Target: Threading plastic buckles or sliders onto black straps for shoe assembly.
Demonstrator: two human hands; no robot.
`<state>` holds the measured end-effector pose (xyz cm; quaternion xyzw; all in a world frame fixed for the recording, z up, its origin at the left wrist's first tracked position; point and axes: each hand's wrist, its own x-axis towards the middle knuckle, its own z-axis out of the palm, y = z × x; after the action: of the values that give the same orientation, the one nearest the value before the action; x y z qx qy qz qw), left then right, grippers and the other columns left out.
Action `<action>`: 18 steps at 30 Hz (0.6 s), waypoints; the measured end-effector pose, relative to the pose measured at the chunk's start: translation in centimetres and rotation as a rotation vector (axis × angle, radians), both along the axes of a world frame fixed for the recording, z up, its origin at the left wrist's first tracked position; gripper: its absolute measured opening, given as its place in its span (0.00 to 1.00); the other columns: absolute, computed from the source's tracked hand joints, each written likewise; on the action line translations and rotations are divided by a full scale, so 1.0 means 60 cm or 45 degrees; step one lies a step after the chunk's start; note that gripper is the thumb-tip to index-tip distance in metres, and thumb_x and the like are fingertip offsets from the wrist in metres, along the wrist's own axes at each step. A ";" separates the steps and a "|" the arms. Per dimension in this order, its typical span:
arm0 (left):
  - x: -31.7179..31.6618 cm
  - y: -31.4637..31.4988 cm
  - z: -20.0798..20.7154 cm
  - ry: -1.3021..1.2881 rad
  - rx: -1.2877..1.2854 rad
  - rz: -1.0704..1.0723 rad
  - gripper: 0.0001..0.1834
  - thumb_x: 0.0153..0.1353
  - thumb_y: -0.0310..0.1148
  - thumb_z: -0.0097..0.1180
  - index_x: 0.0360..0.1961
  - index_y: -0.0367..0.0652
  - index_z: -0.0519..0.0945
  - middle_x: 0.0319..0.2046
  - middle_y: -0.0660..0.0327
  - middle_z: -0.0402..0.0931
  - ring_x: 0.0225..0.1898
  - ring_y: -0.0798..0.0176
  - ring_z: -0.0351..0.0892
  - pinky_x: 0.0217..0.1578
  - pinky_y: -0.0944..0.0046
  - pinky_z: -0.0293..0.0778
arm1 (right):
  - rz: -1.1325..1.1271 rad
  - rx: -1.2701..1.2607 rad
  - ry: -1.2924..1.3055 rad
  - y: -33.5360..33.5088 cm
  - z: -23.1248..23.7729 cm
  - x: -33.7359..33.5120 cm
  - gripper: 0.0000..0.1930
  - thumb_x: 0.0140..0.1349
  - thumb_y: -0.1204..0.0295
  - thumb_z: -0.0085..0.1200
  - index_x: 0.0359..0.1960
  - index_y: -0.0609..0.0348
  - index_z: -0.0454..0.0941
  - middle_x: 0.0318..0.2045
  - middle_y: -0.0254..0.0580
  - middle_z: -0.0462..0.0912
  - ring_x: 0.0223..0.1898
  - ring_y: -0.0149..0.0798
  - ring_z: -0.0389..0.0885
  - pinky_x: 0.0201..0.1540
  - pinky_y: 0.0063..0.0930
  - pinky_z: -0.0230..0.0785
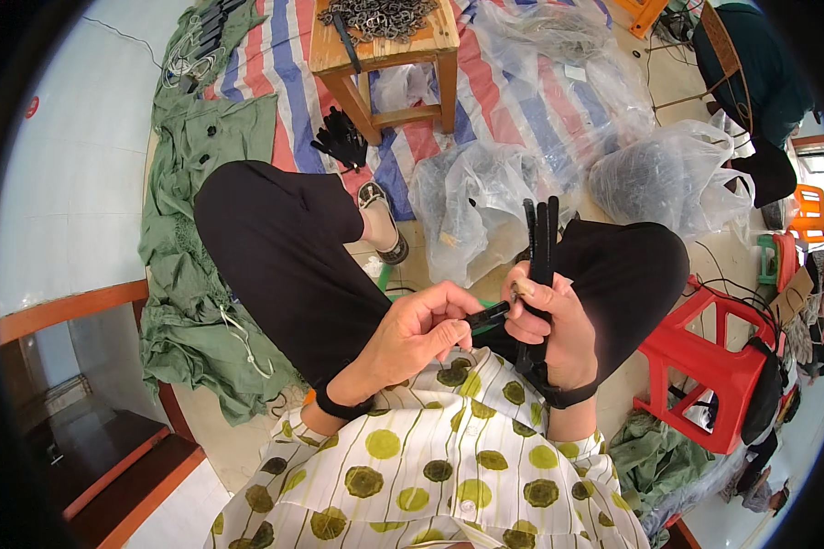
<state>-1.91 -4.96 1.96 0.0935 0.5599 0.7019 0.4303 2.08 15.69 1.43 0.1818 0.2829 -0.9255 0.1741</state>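
Observation:
My left hand [417, 334] pinches a short black piece [488, 317], perhaps a strap end or buckle, between thumb and fingers. Its inner end reaches my right hand [554, 316], where a small shiny bit shows near the thumb. Wrapped in the fingers of my right hand is a bundle of long black strips [542, 240], standing upright with their ends above the fist. Both hands meet over my lap. Where the short piece joins the strips is partly hidden by my fingers.
A wooden stool [384, 57] bears a heap of small dark metal parts [384, 16]. Black strips [341, 139] lie on the striped sheet [284, 55]. Clear plastic bags [471, 197] lie ahead, a red stool [705, 366] at right, green cloth [188, 229] at left. Another person [760, 73] sits far right.

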 end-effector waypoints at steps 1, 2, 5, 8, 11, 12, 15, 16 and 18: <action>0.000 0.002 0.000 0.007 -0.015 0.027 0.09 0.63 0.30 0.50 0.42 0.37 0.72 0.25 0.63 0.75 0.20 0.79 0.66 0.22 0.79 0.63 | -0.008 0.006 -0.006 -0.003 -0.001 0.000 0.06 0.61 0.72 0.52 0.35 0.61 0.72 0.24 0.41 0.76 0.11 0.19 0.56 0.13 0.15 0.47; 0.000 0.004 0.000 0.015 -0.029 0.052 0.09 0.63 0.28 0.48 0.43 0.37 0.72 0.25 0.64 0.75 0.20 0.79 0.66 0.21 0.79 0.63 | 0.004 -0.014 -0.054 -0.007 -0.003 -0.001 0.06 0.61 0.72 0.52 0.36 0.61 0.72 0.24 0.42 0.76 0.11 0.19 0.57 0.13 0.15 0.47; 0.001 0.000 0.005 -0.028 0.015 0.186 0.08 0.61 0.28 0.50 0.40 0.37 0.72 0.24 0.62 0.75 0.20 0.78 0.65 0.21 0.78 0.62 | 0.042 -0.083 -0.115 -0.021 0.001 -0.008 0.08 0.60 0.71 0.53 0.37 0.60 0.71 0.24 0.41 0.76 0.12 0.19 0.60 0.14 0.14 0.49; -0.001 0.004 -0.004 -0.047 0.040 0.158 0.08 0.61 0.29 0.51 0.39 0.37 0.72 0.24 0.62 0.75 0.19 0.78 0.64 0.20 0.78 0.61 | 0.089 -0.044 -0.091 -0.024 -0.005 -0.006 0.08 0.61 0.69 0.54 0.36 0.59 0.72 0.23 0.37 0.76 0.13 0.18 0.59 0.14 0.14 0.48; 0.000 0.000 -0.003 -0.047 0.046 0.148 0.08 0.61 0.30 0.52 0.39 0.37 0.72 0.24 0.62 0.74 0.19 0.78 0.64 0.20 0.79 0.60 | 0.107 0.003 -0.117 -0.028 0.005 -0.008 0.08 0.60 0.68 0.55 0.34 0.59 0.73 0.22 0.35 0.76 0.13 0.18 0.58 0.14 0.14 0.48; 0.000 -0.001 -0.006 -0.053 0.047 0.146 0.08 0.61 0.30 0.52 0.39 0.37 0.72 0.24 0.62 0.74 0.19 0.78 0.64 0.20 0.79 0.60 | 0.103 0.002 -0.113 -0.030 0.006 -0.008 0.08 0.60 0.68 0.55 0.34 0.59 0.73 0.22 0.35 0.76 0.13 0.18 0.58 0.14 0.14 0.48; -0.001 -0.002 -0.008 -0.064 -0.017 0.191 0.09 0.61 0.31 0.52 0.39 0.38 0.72 0.23 0.63 0.74 0.19 0.78 0.64 0.20 0.79 0.59 | 0.066 0.184 -0.073 -0.034 0.008 -0.007 0.09 0.60 0.67 0.56 0.32 0.59 0.73 0.21 0.33 0.75 0.13 0.18 0.58 0.14 0.14 0.48; 0.001 -0.003 -0.007 -0.062 -0.018 0.197 0.09 0.61 0.31 0.52 0.39 0.38 0.72 0.23 0.63 0.74 0.19 0.78 0.64 0.20 0.79 0.59 | 0.043 0.249 -0.073 -0.033 0.007 -0.007 0.09 0.60 0.67 0.56 0.31 0.59 0.73 0.21 0.32 0.75 0.13 0.18 0.58 0.14 0.15 0.48; 0.003 -0.006 -0.006 -0.086 0.043 0.160 0.09 0.61 0.31 0.52 0.40 0.38 0.71 0.24 0.63 0.73 0.19 0.78 0.64 0.19 0.79 0.59 | 0.069 0.257 -0.055 -0.029 0.010 -0.003 0.09 0.60 0.66 0.56 0.31 0.58 0.73 0.21 0.31 0.74 0.13 0.17 0.57 0.14 0.15 0.48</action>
<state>-1.75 -5.33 1.60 0.0417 0.5379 0.7396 0.4024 1.89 13.93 2.04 0.2105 0.3757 -0.8831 0.1861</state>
